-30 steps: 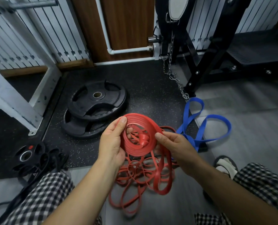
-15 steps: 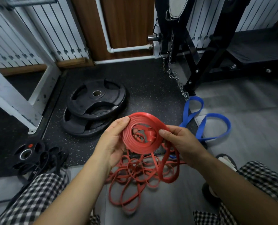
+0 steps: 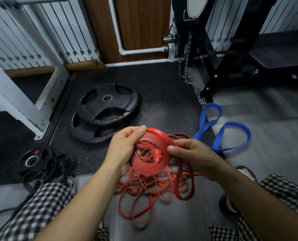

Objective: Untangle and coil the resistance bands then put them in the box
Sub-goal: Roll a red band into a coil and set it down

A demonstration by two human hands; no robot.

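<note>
- Head view: left hand (image 3: 123, 150) grips the left side of the red coil (image 3: 150, 170), thumb laid over the top rim and fingers curled behind it.
- Right hand (image 3: 195, 158) pinches the outer wrap at the coil's right rim, thumb on top; the other fingers are curled under and mostly hidden.
- Coil is held in the air, near the person and mid-scene, over the tangled thin red bands (image 3: 137, 200) on the grey floor (image 3: 266, 153).
- Just changed: the right thumb has pressed another stretch of band onto the rim. Judgement: one more turn is nearly laid.
- Versus a second ago, the left thumb has slid right along the top rim and the coil looks a bit fuller.
- Hanging tail loop (image 3: 185, 195) below the right hand looks slightly shorter than before, though it still dangles unwound.
- Blue band (image 3: 223, 134) lies flat to the right, in the same place as earlier and untouched.
- Black bands (image 3: 57, 171) sit by the small plate (image 3: 32, 160) at left, also unmoved.
- Weight plates (image 3: 108, 108) are stacked farther back on the left.
- Box is not in view.
- Judgement: the task is at an early stage, with the first band almost coiled, the other bands left to do and nothing boxed.
</note>
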